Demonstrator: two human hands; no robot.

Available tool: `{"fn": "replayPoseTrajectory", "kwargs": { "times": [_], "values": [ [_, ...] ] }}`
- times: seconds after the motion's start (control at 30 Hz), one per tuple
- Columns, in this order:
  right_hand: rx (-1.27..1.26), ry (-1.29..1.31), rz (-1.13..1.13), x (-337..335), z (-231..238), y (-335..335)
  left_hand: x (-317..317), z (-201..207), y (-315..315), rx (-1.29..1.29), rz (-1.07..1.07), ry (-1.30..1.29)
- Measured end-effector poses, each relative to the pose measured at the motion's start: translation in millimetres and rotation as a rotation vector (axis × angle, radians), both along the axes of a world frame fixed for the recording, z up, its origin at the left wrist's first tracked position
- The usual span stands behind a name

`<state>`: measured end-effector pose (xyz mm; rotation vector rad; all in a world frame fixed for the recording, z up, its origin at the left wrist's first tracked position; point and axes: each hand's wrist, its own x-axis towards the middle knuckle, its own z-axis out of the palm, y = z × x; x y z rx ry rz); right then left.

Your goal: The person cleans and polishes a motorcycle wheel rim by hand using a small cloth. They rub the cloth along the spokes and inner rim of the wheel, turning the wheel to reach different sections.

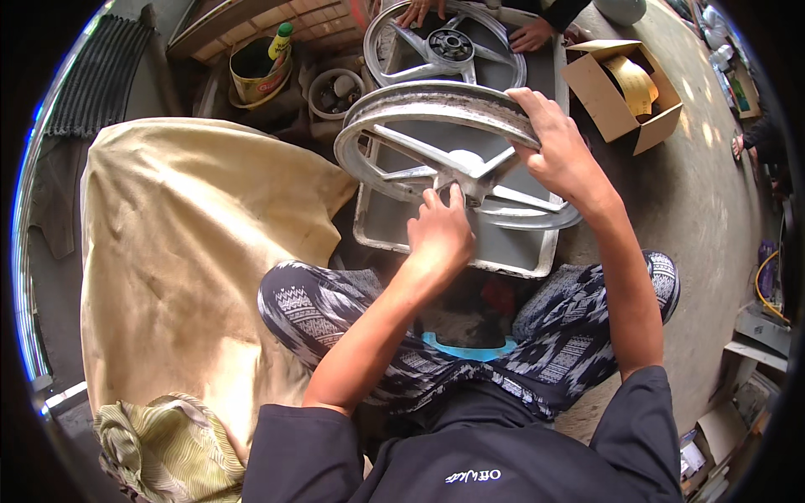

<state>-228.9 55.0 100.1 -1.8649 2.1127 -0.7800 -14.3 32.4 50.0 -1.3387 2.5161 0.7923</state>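
A silver alloy motorcycle wheel [470, 156] is tilted in front of me, above a shallow grey tray [543, 258] with a pale rim. My right hand [553, 151] grips its tyreless rim at the right, fingers over the upper edge. At the hub, my left hand [442, 228] has its fingers curled in, with the tips against the metal. Whether something small is pinched in them is hidden. Beyond stands a second alloy wheel [450, 45], with another person's hands [533, 35] on it.
An open cardboard box [599, 95] holding a yellow roll-like item stands at the right. Left of the wheels are a bucket [250, 89] with a green-capped bottle [280, 42], and a tub [322, 94] of small parts. A tan sheet [180, 243] drapes at my left, a striped cloth [172, 448] nearer.
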Motion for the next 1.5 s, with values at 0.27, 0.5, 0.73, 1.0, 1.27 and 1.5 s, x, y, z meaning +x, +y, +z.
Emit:
{"fn": "replayPoseTrajectory", "kwargs": {
  "times": [0.27,0.5,0.73,1.0,1.27,1.5],
  "values": [
    [0.012,0.067,-0.018,4,5,-1,22,28,-36,0.041,0.080,0.400],
    [-0.012,0.125,-0.070,16,2,-6,4,7,-43,-0.261,0.173,0.496],
    [-0.013,0.100,-0.148,32,5,-1,-21,-30,-23,-0.130,0.252,0.634],
    [-0.009,0.075,-0.178,37,6,5,-17,-45,-36,-0.165,0.207,0.660],
    [-0.048,0.071,-0.192,41,4,11,-24,-48,-33,-0.191,0.281,0.722],
    [-0.042,0.087,-0.187,38,6,11,-20,-50,-30,-0.226,0.147,0.745]
  ]
}}
